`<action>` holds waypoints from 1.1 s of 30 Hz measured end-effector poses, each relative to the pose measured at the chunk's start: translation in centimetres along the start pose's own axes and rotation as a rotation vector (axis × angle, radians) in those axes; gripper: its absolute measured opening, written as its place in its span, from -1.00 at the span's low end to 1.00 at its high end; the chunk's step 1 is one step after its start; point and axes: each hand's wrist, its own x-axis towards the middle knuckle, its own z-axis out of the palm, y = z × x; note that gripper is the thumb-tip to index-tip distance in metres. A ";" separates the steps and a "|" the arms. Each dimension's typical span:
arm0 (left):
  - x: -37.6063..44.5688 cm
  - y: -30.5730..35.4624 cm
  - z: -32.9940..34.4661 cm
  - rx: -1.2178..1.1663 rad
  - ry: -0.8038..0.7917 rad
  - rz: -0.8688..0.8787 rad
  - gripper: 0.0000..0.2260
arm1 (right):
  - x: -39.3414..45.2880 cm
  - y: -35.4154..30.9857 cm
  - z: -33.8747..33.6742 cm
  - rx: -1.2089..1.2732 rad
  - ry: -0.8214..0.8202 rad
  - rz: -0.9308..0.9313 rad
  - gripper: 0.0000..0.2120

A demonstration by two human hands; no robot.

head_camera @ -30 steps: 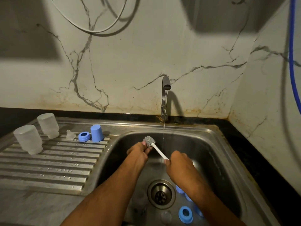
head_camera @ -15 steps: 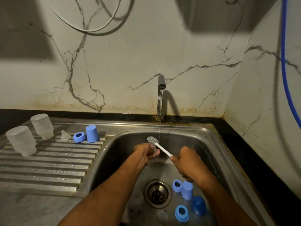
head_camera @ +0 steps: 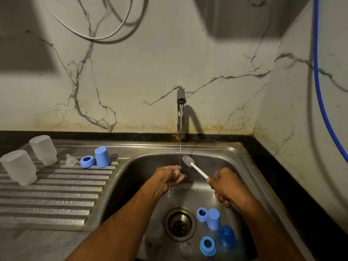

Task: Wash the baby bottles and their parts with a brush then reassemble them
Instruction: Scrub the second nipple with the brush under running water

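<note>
My right hand [head_camera: 225,185] grips the white handle of a small grey-bristled brush [head_camera: 190,162], its head raised beside the thin water stream. My left hand [head_camera: 169,177] is curled under the stream and seems to hold a small clear part, mostly hidden by the fingers. In the sink basin [head_camera: 235,166] lie blue rings [head_camera: 201,214] [head_camera: 207,245], a blue cap [head_camera: 213,219], a darker blue dome cap [head_camera: 227,236] and a clear teat [head_camera: 185,249]. On the drainboard [head_camera: 56,194] stand two upturned clear bottles [head_camera: 17,167] [head_camera: 43,149], a clear teat [head_camera: 71,160], a blue ring [head_camera: 87,161] and a blue cap [head_camera: 102,157].
The tap [head_camera: 180,113] at the back runs a thin stream. The drain [head_camera: 179,224] sits in the middle of the basin. A blue hose [head_camera: 318,81] hangs on the right wall, a white cable [head_camera: 105,29] on the back wall. Black counter edges the sink.
The brush has come away from my left hand and moved right. My left hand now sits under the water stream. The view tilted, showing more of the parts in the basin.
</note>
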 end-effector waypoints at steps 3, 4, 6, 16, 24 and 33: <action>-0.1 -0.1 0.2 0.040 0.029 0.026 -0.80 | 0.1 0.2 0.0 0.008 0.022 0.003 -0.64; 0.0 -0.3 0.3 0.061 0.039 0.043 -0.82 | 0.1 0.3 0.0 0.007 0.022 0.002 -0.65; -0.1 -0.5 0.4 0.089 0.041 0.080 -0.85 | 0.2 0.5 0.1 -0.003 0.023 0.002 -0.65; 0.8 -1.3 -0.2 0.436 0.089 0.356 -0.86 | 0.7 0.8 0.5 -0.012 0.036 0.010 -0.63; 1.0 -0.9 -0.7 0.373 0.143 0.342 -0.87 | 1.0 1.2 0.7 -0.005 0.030 0.020 -0.63; 0.9 -0.3 -0.6 0.030 -0.026 0.018 -0.82 | 1.3 1.5 0.8 -0.009 0.034 0.000 -0.62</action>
